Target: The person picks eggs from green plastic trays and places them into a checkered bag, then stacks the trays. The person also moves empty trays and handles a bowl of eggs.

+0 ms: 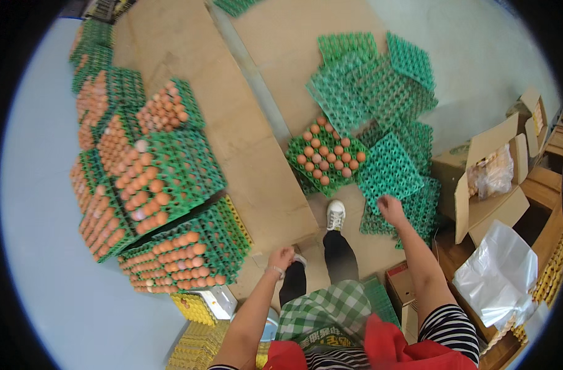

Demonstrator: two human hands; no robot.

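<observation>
My left hand [282, 258], with a band at its wrist, hangs over the floor with fingers curled and nothing visible in it. My right hand [392, 211] is at the near edge of a teal plastic egg tray [390, 162]; whether it grips the tray or only overlaps it in view, I cannot tell. Left of that tray lies a green egg tray [313, 178], partly filled with brown eggs [324, 151]. Several more green trays [383, 88], without visible eggs, are heaped behind and under the teal one.
Tall stacks of egg-filled trays [189, 162] line the left wall. To the right stands an open cardboard box [448, 185] with wrapped eggs inside; a clear plastic bag [496, 273] lies nearer. Yellow trays [196, 342] are stacked at lower left. Cardboard sheets [258, 194] cover the floor.
</observation>
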